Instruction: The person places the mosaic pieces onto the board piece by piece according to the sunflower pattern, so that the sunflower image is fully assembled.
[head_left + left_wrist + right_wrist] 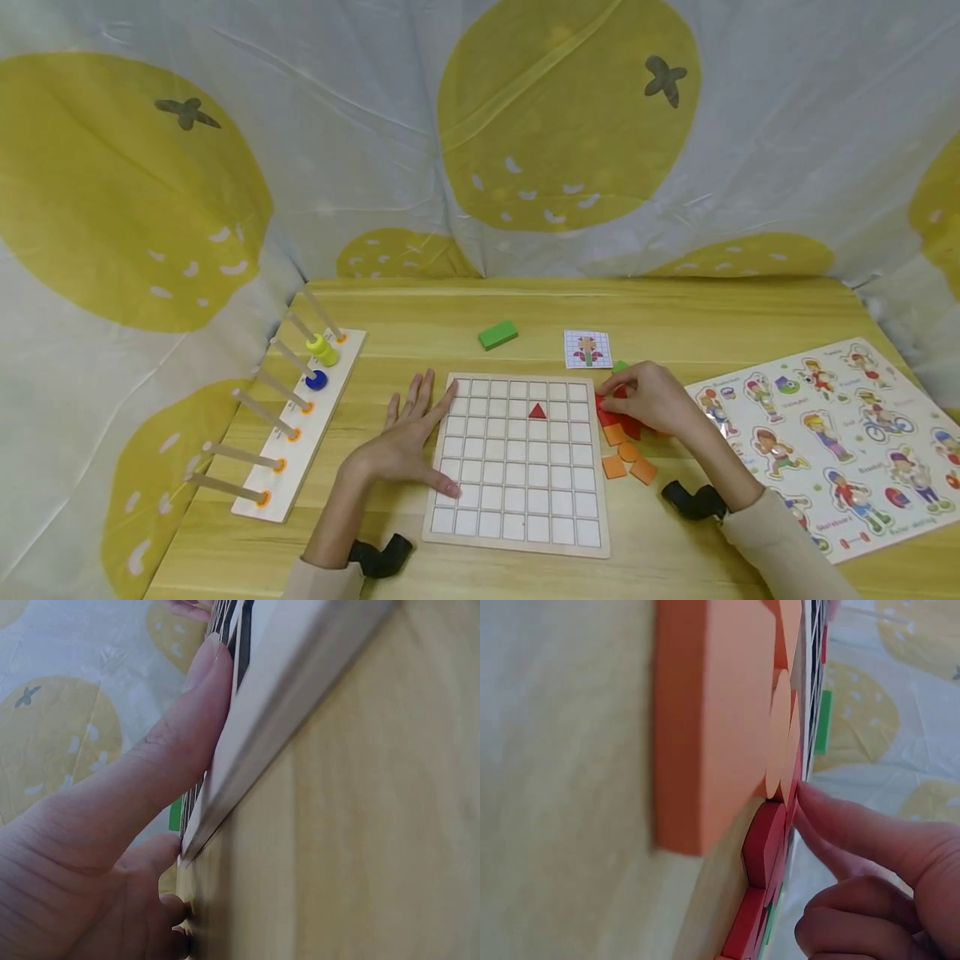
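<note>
My left hand (405,446) is resting wide on the board's (517,549) edge, open squares (495,479) lying rightward of it. My right hand (648,400) is touching red pieces (763,844); whether pinching, I can't tell.

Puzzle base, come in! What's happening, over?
Left grip touching grid board. Right grip touching red pieces. Red triangle on board. Left thumb overlapping some squares.

- Your place: a cloth-walled tabletop play corner; home or studio, you cannot tell.
- Around you: white hanging sheets printed with yellow fruit (352,142).
- Before you: yellowish wood-grain table (405,317), square pale-wood grid board (517,454), pale-wood peg rack (318,414), white cartoon-sports picture board (861,450).
</note>
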Demonstrator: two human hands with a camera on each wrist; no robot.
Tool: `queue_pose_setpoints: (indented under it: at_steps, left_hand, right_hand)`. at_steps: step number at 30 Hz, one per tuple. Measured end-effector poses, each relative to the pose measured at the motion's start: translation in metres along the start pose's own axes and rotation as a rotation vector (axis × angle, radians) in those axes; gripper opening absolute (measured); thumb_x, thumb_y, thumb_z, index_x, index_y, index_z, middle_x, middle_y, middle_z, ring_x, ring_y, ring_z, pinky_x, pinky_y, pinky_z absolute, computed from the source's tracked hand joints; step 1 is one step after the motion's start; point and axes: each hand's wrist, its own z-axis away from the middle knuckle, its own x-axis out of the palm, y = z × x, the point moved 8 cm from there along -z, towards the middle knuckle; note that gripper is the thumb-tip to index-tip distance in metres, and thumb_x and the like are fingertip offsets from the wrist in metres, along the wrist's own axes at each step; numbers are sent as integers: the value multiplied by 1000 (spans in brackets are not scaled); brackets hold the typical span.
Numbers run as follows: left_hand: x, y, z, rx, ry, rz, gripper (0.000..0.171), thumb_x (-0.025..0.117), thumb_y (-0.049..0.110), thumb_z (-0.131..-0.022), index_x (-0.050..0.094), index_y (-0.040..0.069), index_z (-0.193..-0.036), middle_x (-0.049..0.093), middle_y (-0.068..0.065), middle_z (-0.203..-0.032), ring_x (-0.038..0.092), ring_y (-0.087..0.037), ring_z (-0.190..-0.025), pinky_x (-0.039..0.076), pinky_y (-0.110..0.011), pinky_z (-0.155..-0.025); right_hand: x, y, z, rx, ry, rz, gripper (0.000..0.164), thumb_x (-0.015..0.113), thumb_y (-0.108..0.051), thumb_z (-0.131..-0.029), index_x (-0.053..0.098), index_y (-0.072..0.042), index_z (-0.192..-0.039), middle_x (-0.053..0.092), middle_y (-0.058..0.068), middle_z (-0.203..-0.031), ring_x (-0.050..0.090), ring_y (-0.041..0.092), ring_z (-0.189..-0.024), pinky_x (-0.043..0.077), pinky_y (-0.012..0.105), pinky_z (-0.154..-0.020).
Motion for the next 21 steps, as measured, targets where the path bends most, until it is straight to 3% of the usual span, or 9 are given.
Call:
queue_pose_setpoints:
  at_steps: [11, 21]
  left_hand:
    - [-1, 1, 2, -10, -3, -4, 146, 95, 54, -64, -2, 16, -167, -30, -23, -167, -28, -44, -156, -17, -70, -122]
    - [-3, 2, 1, -17, 6, -6, 145, 95, 54, -63, 1, 17, -168, -29, -23, -168, -26, -43, -157, -16, -69, -123]
  right_hand:
    - [6, 11, 0, 75, -48, -167, 13, 82, -17, -89, 80, -7, -97, 44, -4, -55, 33, 11, -52, 28, 24, -49]
    - [1, 16, 1, 85, -77, -204, 16, 81, -16, -90, 78, -4, -100, 39, -5, -55, 29, 12, -55, 28, 28, -54]
